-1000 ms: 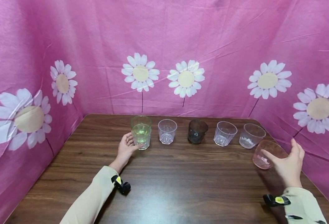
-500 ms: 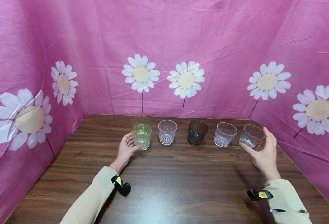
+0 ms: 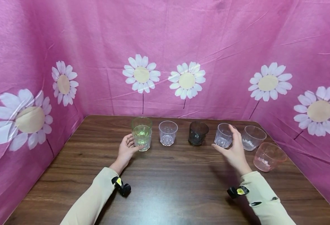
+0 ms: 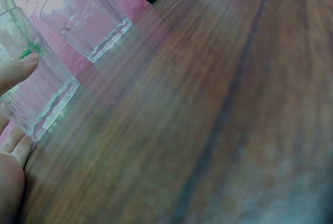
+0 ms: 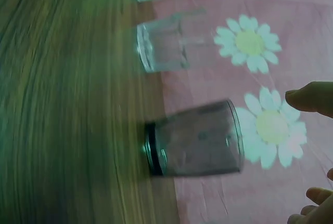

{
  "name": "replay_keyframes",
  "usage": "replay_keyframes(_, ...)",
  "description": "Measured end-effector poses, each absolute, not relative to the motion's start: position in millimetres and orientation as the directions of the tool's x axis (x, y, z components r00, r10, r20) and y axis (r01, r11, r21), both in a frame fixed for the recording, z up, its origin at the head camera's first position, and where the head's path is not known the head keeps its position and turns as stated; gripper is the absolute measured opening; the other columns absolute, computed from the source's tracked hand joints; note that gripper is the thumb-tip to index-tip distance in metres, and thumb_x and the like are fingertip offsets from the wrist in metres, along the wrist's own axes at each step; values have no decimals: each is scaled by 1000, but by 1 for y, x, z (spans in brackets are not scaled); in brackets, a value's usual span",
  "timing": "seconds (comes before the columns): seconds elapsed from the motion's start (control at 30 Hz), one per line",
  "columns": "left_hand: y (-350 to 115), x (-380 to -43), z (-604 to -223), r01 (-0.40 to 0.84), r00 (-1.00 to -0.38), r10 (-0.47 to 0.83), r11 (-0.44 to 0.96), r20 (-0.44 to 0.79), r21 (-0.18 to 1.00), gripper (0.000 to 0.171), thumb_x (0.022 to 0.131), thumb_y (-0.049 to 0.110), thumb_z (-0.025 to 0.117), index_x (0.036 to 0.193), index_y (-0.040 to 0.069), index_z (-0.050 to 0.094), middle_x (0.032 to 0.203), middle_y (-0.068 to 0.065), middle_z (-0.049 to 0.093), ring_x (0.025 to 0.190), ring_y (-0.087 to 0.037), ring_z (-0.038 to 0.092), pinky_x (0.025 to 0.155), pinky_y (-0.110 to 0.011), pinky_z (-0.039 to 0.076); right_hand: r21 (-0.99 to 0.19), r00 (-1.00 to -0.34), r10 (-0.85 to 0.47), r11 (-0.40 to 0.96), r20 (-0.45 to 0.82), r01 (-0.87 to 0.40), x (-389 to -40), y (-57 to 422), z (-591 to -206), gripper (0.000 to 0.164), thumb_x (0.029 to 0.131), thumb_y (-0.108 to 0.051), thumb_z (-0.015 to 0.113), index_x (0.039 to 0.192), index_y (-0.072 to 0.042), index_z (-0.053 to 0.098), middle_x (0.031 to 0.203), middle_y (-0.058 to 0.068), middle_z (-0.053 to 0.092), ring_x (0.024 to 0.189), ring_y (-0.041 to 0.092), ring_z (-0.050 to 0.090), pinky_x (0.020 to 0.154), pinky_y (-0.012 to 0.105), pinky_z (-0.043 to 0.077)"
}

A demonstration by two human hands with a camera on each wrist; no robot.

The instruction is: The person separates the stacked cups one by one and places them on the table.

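At the left of the row my left hand [image 3: 127,149] holds a clear tumbler [image 3: 145,147], thumb on its near side and fingers around its left. A green tumbler [image 3: 141,122] is nested inside it and rises above its rim. In the left wrist view the thumb [image 4: 21,70] lies across the clear wall. My right hand [image 3: 233,153], thumb and fingers spread apart, overlaps another clear tumbler [image 3: 222,135] in the head view. The right wrist view has nothing between thumb and fingers; the smoky black tumbler [image 5: 200,141] stands just beyond.
Between the hands stand a clear tumbler [image 3: 168,133] and that black one. Farther right are another clear tumbler [image 3: 253,139] and a pink tumbler [image 3: 268,157] near the table's right edge. Pink cloth [image 3: 165,37] with daisies encloses the brown wooden table [image 3: 165,187] at back and sides.
My right hand has moved left, from the pink tumbler past the rightmost clear one to the clear tumbler beside the black one. The left hand has stayed on its tumbler.
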State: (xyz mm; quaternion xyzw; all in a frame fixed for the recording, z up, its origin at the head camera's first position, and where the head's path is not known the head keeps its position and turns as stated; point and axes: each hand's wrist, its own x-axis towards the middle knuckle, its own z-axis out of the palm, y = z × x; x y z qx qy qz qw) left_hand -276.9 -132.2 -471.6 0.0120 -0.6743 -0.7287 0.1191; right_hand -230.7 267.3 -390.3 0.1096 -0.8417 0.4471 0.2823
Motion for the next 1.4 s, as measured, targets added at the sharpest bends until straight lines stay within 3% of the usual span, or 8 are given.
replay_keyframes(0.33, -132, -277, -471, 159, -971, -190, -64, 144, 985, 72, 73, -17, 76, 136, -9, 41, 131, -26, 53, 117, -30, 53, 101, -33, 46, -704, -839, -27, 531, 543, -472, -241, 227, -398, 97, 69, -2, 86, 148, 8, 31, 148, 30, 33, 136, 44, 30, 112, 62, 26)
replay_keyframes(0.5, -133, -278, -471, 150, -973, -186, -57, 137, 987, 71, 73, -16, 76, 135, -9, 42, 131, -24, 54, 117, -28, 54, 96, -27, 47, -700, -829, -67, 501, 556, -510, -245, 206, -405, 96, 67, 0, 88, 146, 8, 34, 145, 30, 35, 135, 43, 33, 113, 59, 24)
replay_keyframes(0.77, -134, -278, -472, 162, -970, -191, -55, 149, 985, 71, 72, -17, 76, 134, -9, 43, 131, -26, 54, 115, -28, 54, 99, -32, 47, -723, -826, -166, 411, 539, -555, -250, 169, -410, 95, 70, 0, 87, 147, 9, 32, 147, 29, 33, 137, 41, 32, 113, 57, 29)
replay_keyframes(1.07, -133, -277, -471, 154, -973, -187, -76, 137, 985, 72, 72, -18, 76, 135, -8, 43, 131, -23, 54, 113, -22, 54, 93, -22, 48, -695, -807, -243, 414, 539, -588, -256, 130, -414, 97, 69, -7, 89, 148, 8, 32, 147, 29, 36, 136, 41, 35, 114, 56, 28)
replay_keyframes(1.4, -134, -277, -470, 158, -973, -183, -66, 144, 985, 71, 73, -17, 76, 135, -9, 42, 131, -24, 54, 113, -22, 55, 93, -22, 48, -729, -800, -281, 330, 531, -600, -265, 89, -411, 98, 70, -7, 89, 149, 6, 32, 147, 26, 37, 134, 42, 38, 113, 53, 31)
